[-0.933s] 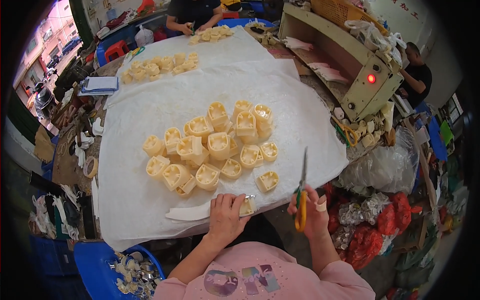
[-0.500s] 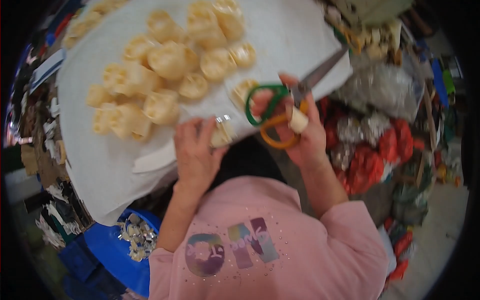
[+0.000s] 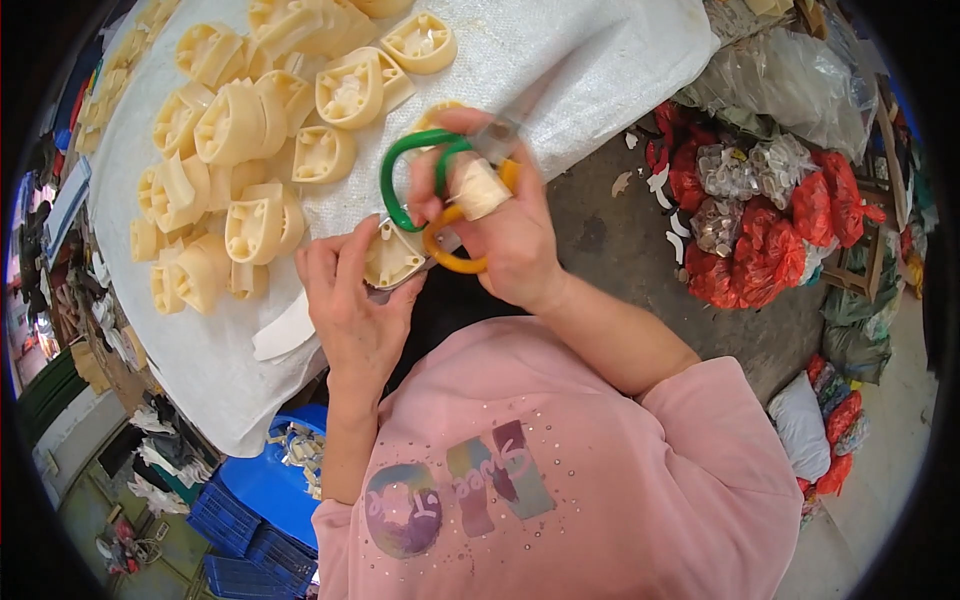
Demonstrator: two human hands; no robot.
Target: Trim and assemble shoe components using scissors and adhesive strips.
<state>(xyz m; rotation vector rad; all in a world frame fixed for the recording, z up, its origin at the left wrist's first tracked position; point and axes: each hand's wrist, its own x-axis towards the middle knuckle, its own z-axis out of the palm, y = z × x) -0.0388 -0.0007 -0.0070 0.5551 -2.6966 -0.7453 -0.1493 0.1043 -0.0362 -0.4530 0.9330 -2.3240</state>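
My left hand (image 3: pixel 345 300) holds a cream plastic piece (image 3: pixel 392 255) at the near edge of the white cloth. The piece is hollow, rounded on one side, with a shiny edge. Beside it, my right hand (image 3: pixel 520 245) grips a pair of scissors (image 3: pixel 388 180) with one green and one orange handle loop. The blades point up and away to the right, blurred by motion. A cream wrap (image 3: pixel 478 188) is around one of my right fingers. The scissor loops come up close to the held piece; whether they touch it, I cannot tell.
Several similar cream pieces (image 3: pixel 235 125) are heaped on the white cloth (image 3: pixel 560 110). A white strip (image 3: pixel 284 328) lies near its front edge. Lower left is a blue tub (image 3: pixel 262 480) holding small pieces. Red plastic bags (image 3: pixel 765 250) and clear bags (image 3: pixel 785 95) sit to the right.
My right hand with the scissors has moved left, up to the cream piece. My left hand still holds that piece, now with its hollow side showing. The whole view has shifted.
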